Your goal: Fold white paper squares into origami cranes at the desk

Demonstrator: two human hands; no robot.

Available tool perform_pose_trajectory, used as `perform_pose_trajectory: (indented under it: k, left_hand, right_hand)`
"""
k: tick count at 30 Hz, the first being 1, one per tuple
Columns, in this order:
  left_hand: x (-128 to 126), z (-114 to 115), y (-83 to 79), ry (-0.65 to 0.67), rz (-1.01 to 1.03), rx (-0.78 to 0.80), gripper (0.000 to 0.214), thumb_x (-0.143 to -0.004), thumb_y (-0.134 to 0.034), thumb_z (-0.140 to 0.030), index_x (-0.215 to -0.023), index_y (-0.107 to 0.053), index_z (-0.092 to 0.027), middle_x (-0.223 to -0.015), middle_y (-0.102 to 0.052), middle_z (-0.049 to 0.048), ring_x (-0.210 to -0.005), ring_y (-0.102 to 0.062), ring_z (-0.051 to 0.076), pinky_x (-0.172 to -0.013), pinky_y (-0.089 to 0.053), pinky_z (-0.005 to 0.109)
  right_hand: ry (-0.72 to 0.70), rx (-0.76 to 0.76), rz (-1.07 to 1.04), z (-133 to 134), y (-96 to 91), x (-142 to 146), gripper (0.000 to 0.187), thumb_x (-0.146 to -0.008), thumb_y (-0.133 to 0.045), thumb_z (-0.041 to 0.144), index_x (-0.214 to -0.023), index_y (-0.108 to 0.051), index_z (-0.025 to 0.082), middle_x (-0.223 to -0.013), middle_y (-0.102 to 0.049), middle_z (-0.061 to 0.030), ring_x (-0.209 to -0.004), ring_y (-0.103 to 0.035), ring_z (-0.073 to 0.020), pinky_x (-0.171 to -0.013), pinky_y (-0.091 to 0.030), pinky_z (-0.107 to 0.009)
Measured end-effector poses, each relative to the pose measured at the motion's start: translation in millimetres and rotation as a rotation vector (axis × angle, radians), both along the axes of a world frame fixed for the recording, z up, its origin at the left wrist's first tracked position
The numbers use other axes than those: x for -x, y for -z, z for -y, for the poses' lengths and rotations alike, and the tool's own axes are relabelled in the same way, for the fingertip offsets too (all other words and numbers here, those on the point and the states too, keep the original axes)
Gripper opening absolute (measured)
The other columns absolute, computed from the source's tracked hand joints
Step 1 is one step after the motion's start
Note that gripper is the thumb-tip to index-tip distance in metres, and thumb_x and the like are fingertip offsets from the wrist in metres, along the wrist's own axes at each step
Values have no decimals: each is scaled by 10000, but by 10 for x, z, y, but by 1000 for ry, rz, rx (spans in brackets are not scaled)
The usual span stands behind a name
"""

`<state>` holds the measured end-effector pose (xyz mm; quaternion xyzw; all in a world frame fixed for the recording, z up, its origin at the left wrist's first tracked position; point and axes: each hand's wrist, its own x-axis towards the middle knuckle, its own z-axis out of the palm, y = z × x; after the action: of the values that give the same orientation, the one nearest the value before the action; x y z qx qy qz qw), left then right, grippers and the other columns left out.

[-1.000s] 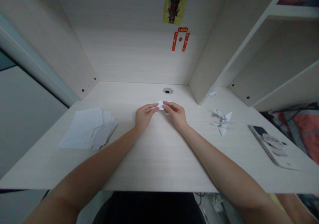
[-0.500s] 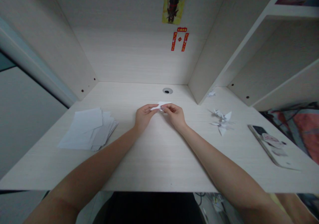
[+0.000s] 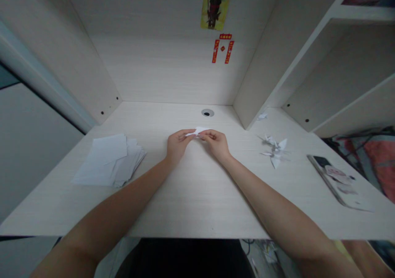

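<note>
A small folded piece of white paper (image 3: 201,129) is held up between both hands, just above the far middle of the desk. My left hand (image 3: 179,144) pinches its left side between thumb and fingers. On the other side, my right hand (image 3: 217,143) grips the near right edge, thumb and forefinger together. The two thumbs almost meet at the paper's near edge. My fingers cover part of the sheet, so its exact folded shape cannot be made out.
Left on the desk (image 3: 197,204) lies a loose stack of white paper sheets (image 3: 108,158). Several folded paper cranes (image 3: 276,148) sit to the right, beside a phone (image 3: 335,181). A cable hole (image 3: 207,113) is near the back wall, and an upright partition (image 3: 256,92) stands behind the cranes.
My right hand has shifted very slightly left, its fingers closer to the left hand on the paper. Everything else looks the same.
</note>
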<state>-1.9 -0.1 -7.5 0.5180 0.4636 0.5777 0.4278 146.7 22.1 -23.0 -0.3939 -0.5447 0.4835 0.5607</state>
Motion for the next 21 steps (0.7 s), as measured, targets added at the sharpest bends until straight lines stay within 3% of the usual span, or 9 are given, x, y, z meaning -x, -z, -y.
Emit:
perform_pose_trajectory:
  k: [5,10,21]
  left_hand:
    - [-12,-4,-7,-9,20,8,289,-663,-727,-314,-909,-718,-163,-862,-728,53,-739,-650,155,-720,-498,268]
    - [-16,0,-20,-12,43,-8,276,-639,-748,-314,-867,-718,-160,-872,-725,51,-754,-650,154,-737,-495,267]
    - [-49,36,-64,0,78,-9,259,-638,-752,-308,-842,-716,-153,-888,-727,63,-783,-666,175,-791,-508,306]
  right_hand:
    - [19,-48,-39,27,-51,17,175,-646,-740,336,-743,-700,196,-739,-704,-15,-680,-623,-141,-702,-475,-277]
    - [-7,-14,-131,61,-102,18,279,-601,-773,328,-850,-707,220,-792,-721,-15,-733,-646,-156,-751,-486,-301]
    - [24,24,-157,17,-20,17,234,-623,-758,325,-828,-724,217,-766,-724,-14,-675,-624,-133,-699,-478,-283]
